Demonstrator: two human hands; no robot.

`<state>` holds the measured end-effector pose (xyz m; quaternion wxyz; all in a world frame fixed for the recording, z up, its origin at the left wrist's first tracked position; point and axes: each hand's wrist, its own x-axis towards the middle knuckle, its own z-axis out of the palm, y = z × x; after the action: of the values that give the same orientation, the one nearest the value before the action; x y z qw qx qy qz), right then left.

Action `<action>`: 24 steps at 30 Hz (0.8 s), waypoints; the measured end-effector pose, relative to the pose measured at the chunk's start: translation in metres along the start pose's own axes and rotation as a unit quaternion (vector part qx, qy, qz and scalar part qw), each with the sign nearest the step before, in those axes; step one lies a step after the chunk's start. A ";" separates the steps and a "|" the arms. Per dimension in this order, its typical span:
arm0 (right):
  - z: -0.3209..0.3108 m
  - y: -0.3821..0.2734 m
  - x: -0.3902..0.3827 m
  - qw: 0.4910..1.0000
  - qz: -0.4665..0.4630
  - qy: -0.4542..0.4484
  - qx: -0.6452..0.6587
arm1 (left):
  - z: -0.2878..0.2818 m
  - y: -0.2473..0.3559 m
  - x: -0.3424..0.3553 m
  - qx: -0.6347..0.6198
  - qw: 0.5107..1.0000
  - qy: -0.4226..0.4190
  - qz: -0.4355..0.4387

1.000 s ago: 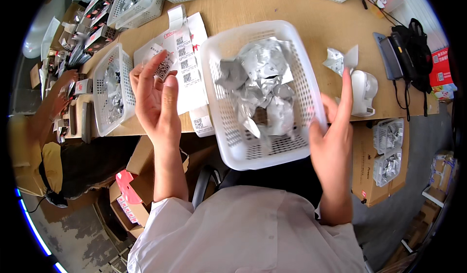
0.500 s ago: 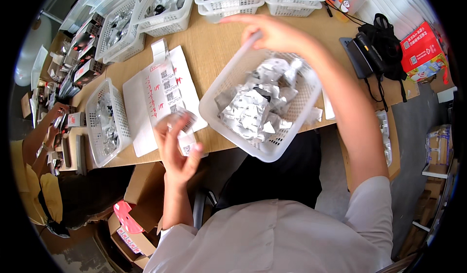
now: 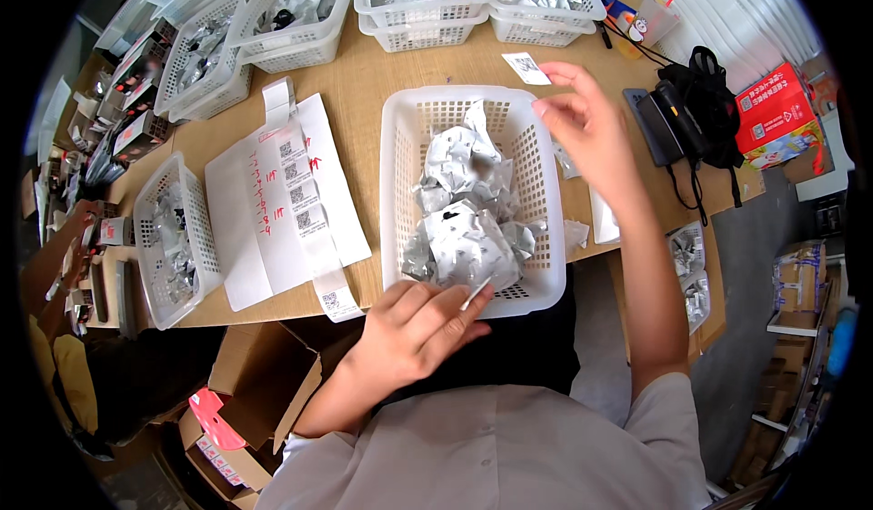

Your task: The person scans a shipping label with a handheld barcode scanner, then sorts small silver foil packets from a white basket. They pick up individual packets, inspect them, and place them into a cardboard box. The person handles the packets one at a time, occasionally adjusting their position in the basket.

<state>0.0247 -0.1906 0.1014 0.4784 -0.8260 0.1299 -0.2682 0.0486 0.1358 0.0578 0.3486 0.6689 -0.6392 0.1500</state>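
In front of me a white perforated plastic basket (image 3: 394, 146) holds several silvery foil packets (image 3: 468, 242). My left hand (image 3: 414, 328) is over its near rim, fingers closed on a thin white slip (image 3: 476, 294) seen edge-on. Past the basket's far right corner is my right hand (image 3: 582, 128). A small white label (image 3: 525, 68) with a square code is at its fingertips and looks held there; thumb and index finger are apart. Left of the basket, a strip of coded labels (image 3: 305, 210) lies across a white sheet (image 3: 241, 228) with red handwriting.
White baskets of foil packets (image 3: 426, 15) line the table's far side. Another basket (image 3: 177, 246) stands left of the sheet. A black strapped device (image 3: 691, 115) and a red box (image 3: 773, 115) lie at right. An open carton (image 3: 259, 383) is below the table's left edge.
The basket has straightened and my right hand has left its rim, moving right to the white label. My left hand has moved right from the label strip to the basket's near rim.
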 end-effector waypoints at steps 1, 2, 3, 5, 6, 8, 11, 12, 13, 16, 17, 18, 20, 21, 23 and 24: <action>0.005 0.002 -0.006 1.000 -0.026 0.008 -0.006 | -0.002 0.005 0.004 -0.051 0.998 -0.002 -0.027; 0.009 0.007 -0.010 0.996 -0.079 0.030 -0.036 | -0.007 0.007 0.012 -0.053 0.998 0.007 -0.026; 0.011 0.005 -0.012 0.995 -0.085 0.021 -0.050 | -0.014 0.006 0.022 -0.052 0.998 0.017 -0.028; 0.014 0.001 -0.012 0.992 -0.099 -0.001 -0.080 | -0.028 -0.006 0.049 -0.022 1.000 0.007 -0.018; 0.019 0.002 -0.009 0.997 -0.065 0.025 -0.031 | -0.027 -0.020 0.064 -0.010 1.000 -0.002 -0.012; 0.017 0.010 -0.003 0.998 -0.016 0.040 -0.051 | -0.017 -0.051 0.097 0.003 0.998 -0.059 -0.009; 0.024 0.013 0.009 0.998 0.023 0.039 -0.036 | 0.002 -0.087 0.129 0.078 0.988 -0.134 -0.022; 0.025 0.014 0.010 0.998 0.035 0.039 -0.027 | 0.010 -0.092 0.136 0.121 0.980 -0.152 -0.030; 0.025 0.012 0.014 0.997 0.018 0.039 -0.064 | 0.016 -0.097 0.141 0.164 0.971 -0.170 -0.037; 0.037 0.003 0.016 0.989 -0.012 0.039 -0.145 | 0.034 -0.113 0.134 0.236 0.946 -0.214 -0.055; 0.037 0.001 0.017 0.987 -0.003 0.032 -0.155 | 0.036 -0.113 0.132 0.236 0.947 -0.210 -0.050; 0.037 0.000 0.018 0.986 0.005 0.024 -0.164 | 0.037 -0.111 0.127 0.237 0.948 -0.206 -0.046; 0.039 -0.001 0.020 0.984 0.007 0.007 -0.180 | 0.037 -0.109 0.119 0.235 0.948 -0.206 -0.057; 0.040 -0.001 0.021 0.982 0.002 -0.002 -0.188 | 0.036 -0.109 0.115 0.231 0.947 -0.211 -0.071; 0.044 0.001 0.023 0.977 -0.014 -0.015 -0.213 | 0.035 -0.109 0.112 0.215 0.949 -0.211 -0.093; 0.047 0.002 0.024 0.972 -0.025 -0.018 -0.231 | 0.034 -0.109 0.112 0.202 0.952 -0.206 -0.100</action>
<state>0.0712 -0.1684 0.0888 0.2698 -0.9220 0.1589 -0.2279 0.1599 0.0230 0.0760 0.0799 0.8021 -0.5834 0.0994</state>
